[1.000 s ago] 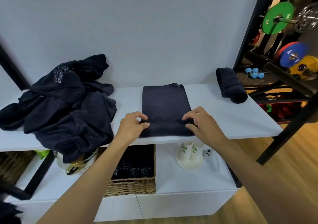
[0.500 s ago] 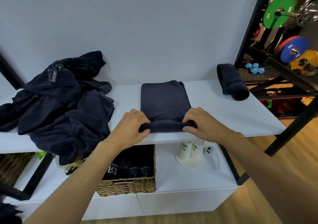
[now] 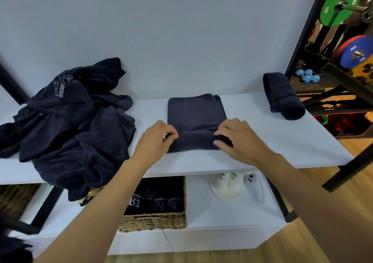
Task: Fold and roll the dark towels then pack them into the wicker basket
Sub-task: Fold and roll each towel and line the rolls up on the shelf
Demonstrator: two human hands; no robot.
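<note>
Gym: weight plates (image 3: 339,4) on rack, blue dumbbells (image 3: 307,76) beside.

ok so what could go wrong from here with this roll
The left hand and right hand grip only the ends of the towel, so its roll may come out loose or crooked. The towel pile overhangs the shelf edge and might slide off. The wicker basket looks nearly full; more may fit tightly.

Paper cups (image 3: 222,179) sit on a paper plate (image 3: 226,193) on the lower shelf (image 3: 203,212); a green weight plate (image 3: 337,10) and blue dumbbells (image 3: 307,76) show at right.
</note>
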